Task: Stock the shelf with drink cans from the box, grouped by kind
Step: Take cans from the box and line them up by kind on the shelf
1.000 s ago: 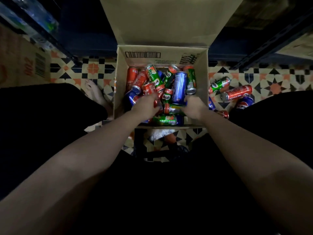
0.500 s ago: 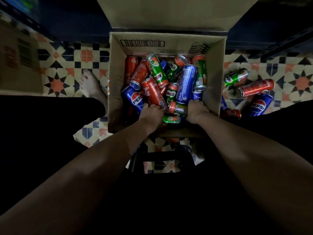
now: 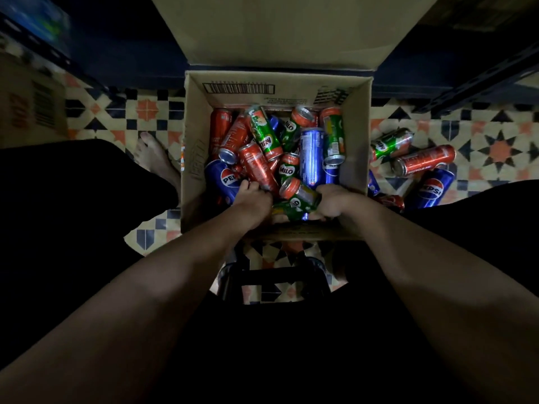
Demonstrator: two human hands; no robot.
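Observation:
An open cardboard box (image 3: 196,158) stands on the tiled floor, filled with a jumble of red cans (image 3: 256,166), green Milo cans (image 3: 264,132) and blue Pepsi cans (image 3: 311,156). Both hands are inside, at the near wall. My right hand (image 3: 334,199) curls around a green Milo can with an orange top (image 3: 302,195). My left hand (image 3: 253,201) rests with bent fingers against a red can and a Pepsi can (image 3: 223,179); what it grips is hidden. A second green can (image 3: 287,210) lies between the hands.
Loose cans lie on the floor right of the box: a green Milo (image 3: 390,144), a red one (image 3: 423,160), a Pepsi (image 3: 433,191). A bare foot (image 3: 154,158) is left of the box. A black stool (image 3: 274,279) is below, another carton (image 3: 29,112) far left, dark shelving (image 3: 478,83) behind.
Both hands have drawn back toward the near wall of the box. The right hand has closed around the orange-topped green can. The box looks larger as my head moved closer.

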